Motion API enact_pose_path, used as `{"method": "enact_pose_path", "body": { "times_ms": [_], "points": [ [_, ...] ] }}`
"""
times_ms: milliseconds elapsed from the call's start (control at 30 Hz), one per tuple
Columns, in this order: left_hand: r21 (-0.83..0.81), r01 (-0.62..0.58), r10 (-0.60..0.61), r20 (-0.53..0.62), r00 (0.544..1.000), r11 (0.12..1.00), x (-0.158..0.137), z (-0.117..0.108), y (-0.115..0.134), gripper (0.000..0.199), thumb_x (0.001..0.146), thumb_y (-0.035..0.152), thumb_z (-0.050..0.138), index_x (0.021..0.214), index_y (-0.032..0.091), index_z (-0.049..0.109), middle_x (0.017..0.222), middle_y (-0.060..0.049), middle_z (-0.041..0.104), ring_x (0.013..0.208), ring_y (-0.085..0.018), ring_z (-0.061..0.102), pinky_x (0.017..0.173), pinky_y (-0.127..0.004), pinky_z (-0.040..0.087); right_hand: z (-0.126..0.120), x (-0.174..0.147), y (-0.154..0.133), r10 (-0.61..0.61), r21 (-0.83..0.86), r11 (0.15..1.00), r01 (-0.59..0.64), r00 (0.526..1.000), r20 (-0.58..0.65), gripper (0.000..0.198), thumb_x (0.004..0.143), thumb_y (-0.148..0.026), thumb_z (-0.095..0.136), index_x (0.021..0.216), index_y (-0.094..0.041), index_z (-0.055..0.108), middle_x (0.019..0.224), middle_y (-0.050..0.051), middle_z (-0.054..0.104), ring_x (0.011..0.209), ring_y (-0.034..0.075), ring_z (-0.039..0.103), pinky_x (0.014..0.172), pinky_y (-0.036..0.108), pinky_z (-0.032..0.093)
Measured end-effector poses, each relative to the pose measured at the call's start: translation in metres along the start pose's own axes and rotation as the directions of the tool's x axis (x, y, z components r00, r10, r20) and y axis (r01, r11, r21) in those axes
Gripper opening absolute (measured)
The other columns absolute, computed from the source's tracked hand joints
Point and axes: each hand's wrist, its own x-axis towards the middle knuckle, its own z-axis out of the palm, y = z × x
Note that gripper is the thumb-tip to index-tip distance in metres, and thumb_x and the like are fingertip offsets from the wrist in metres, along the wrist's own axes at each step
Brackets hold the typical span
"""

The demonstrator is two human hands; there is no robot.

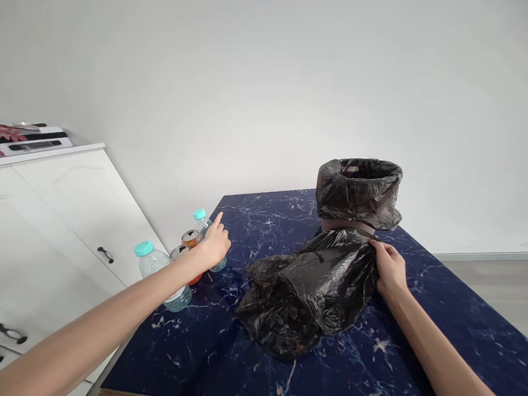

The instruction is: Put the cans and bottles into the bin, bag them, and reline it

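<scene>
Bare forearms [102,313] are reaching from eight and four o'clock. The right hand [391,268] is pinching a loose black plastic bag [316,286] at five o'clock, probably light, limp, slippery, best held by its edge. Whether the left hand [215,246] is holding anything, I cannot tell.

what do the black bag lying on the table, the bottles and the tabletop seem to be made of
Bag: thin, shiny plastic film, shown by its crinkles and highlights. Bottles: probably clear plastic with a glossy finish; they look see-through. Tabletop: smooth, dark blue with pale veins like marble, though possibly a printed covering.
</scene>
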Motion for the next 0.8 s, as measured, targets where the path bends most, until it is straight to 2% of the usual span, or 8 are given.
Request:
{"method": "enact_pose_path", "body": {
  "times_ms": [267, 400, 500, 567, 600, 667, 733, 800],
  "points": [
    [-0.029, 0.014, -0.013, 0.043, 0.999, 0.999, -0.009, -0.012, 0.001, 0.021, 0.063, 0.015, 0.08, 0.082, 0.023, 0.079, 0.075, -0.006, 0.067, 0.102, -0.034, 0.062, 0.126, -0.065, 0.021, 0.0, -0.004, -0.003, 0.017, 0.004, 1.0, -0.017, 1.0, -0.002, 0.034, 0.063, -0.044, 0.082, 0.083, -0.024, 0.063, 0.061, -0.005, 0.059, 0.057, 0.018, 0.057, 0.056, 0.033, 0.051],
    [-0.108, -0.036, 0.038, 0.016, 0.999, 0.994, -0.013, -0.044, 0.015, 0.034, 0.065, 0.014, 0.081, 0.098, 0.021, 0.078, 0.109, -0.011, 0.074, 0.12, -0.035, 0.06, 0.123, -0.059, 0.03, 0.001, -0.006, -0.005, 0.012, -0.006, 1.0, -0.012, 1.0, 0.012, 0.033, 0.063, -0.044, 0.081, 0.082, -0.024, 0.063, 0.062, -0.004, 0.061, 0.056, 0.017, 0.056, 0.055, 0.032, 0.049],
    [-0.212, -0.087, 0.078, -0.053, 0.996, 0.973, -0.023, -0.074, 0.037, 0.034, 0.088, 0.027, 0.072, 0.121, 0.022, 0.073, 0.131, -0.012, 0.07, 0.123, -0.031, 0.062, 0.111, -0.044, 0.045, 0.001, -0.007, -0.005, -0.003, -0.018, 1.0, 0.003, 1.0, 0.025, 0.034, 0.062, -0.045, 0.082, 0.081, -0.024, 0.063, 0.064, -0.004, 0.063, 0.056, 0.017, 0.057, 0.055, 0.031, 0.048],
    [-0.353, -0.078, 0.055, -0.074, 0.996, 0.932, -0.033, -0.09, 0.056, 0.032, 0.107, 0.042, 0.049, 0.117, 0.022, 0.072, 0.119, -0.009, 0.074, 0.101, -0.025, 0.07, 0.089, -0.035, 0.053, 0.001, -0.007, -0.005, -0.015, -0.029, 0.999, 0.016, 0.999, 0.029, 0.035, 0.062, -0.046, 0.082, 0.081, -0.024, 0.062, 0.066, -0.003, 0.065, 0.057, 0.017, 0.056, 0.055, 0.03, 0.048],
    [-0.51, -0.052, 0.039, -0.037, 0.999, 0.859, -0.04, -0.095, 0.066, 0.042, 0.11, 0.049, 0.041, 0.108, 0.022, 0.073, 0.107, -0.008, 0.077, 0.091, -0.023, 0.072, 0.08, -0.033, 0.053, 0.002, -0.007, -0.004, -0.023, -0.036, 0.999, 0.024, 0.999, 0.031, 0.036, 0.063, -0.047, 0.082, 0.081, -0.024, 0.062, 0.066, -0.003, 0.065, 0.057, 0.017, 0.056, 0.055, 0.03, 0.047],
    [-0.774, 0.007, 0.138, 0.122, 0.983, 0.633, -0.053, -0.098, 0.085, 0.066, 0.112, 0.063, 0.027, 0.089, 0.023, 0.075, 0.087, -0.005, 0.078, 0.078, -0.022, 0.073, 0.075, -0.031, 0.054, 0.003, -0.007, -0.004, -0.041, -0.053, 0.998, 0.043, 0.998, 0.037, 0.038, 0.063, -0.05, 0.082, 0.082, -0.025, 0.061, 0.066, -0.003, 0.064, 0.058, 0.017, 0.056, 0.055, 0.03, 0.047],
    [-0.903, 0.087, 0.307, 0.232, 0.923, 0.421, -0.063, -0.092, 0.102, 0.083, 0.11, 0.069, 0.015, 0.078, 0.024, 0.076, 0.08, -0.005, 0.08, 0.076, -0.021, 0.074, 0.079, -0.031, 0.056, 0.004, -0.009, -0.003, -0.068, -0.073, 0.995, 0.071, 0.997, 0.047, 0.041, 0.065, -0.054, 0.083, 0.083, -0.025, 0.059, 0.066, -0.004, 0.062, 0.059, 0.017, 0.056, 0.056, 0.03, 0.046],
    [-0.937, 0.126, 0.334, 0.24, 0.911, 0.327, -0.068, -0.08, 0.116, 0.088, 0.109, 0.072, 0.011, 0.078, 0.025, 0.078, 0.085, -0.005, 0.082, 0.079, -0.022, 0.075, 0.085, -0.034, 0.057, 0.006, -0.012, -0.003, -0.103, -0.095, 0.99, 0.108, 0.993, 0.063, 0.045, 0.067, -0.059, 0.082, 0.084, -0.026, 0.057, 0.066, -0.005, 0.059, 0.059, 0.017, 0.055, 0.056, 0.029, 0.045]
  ]
}}
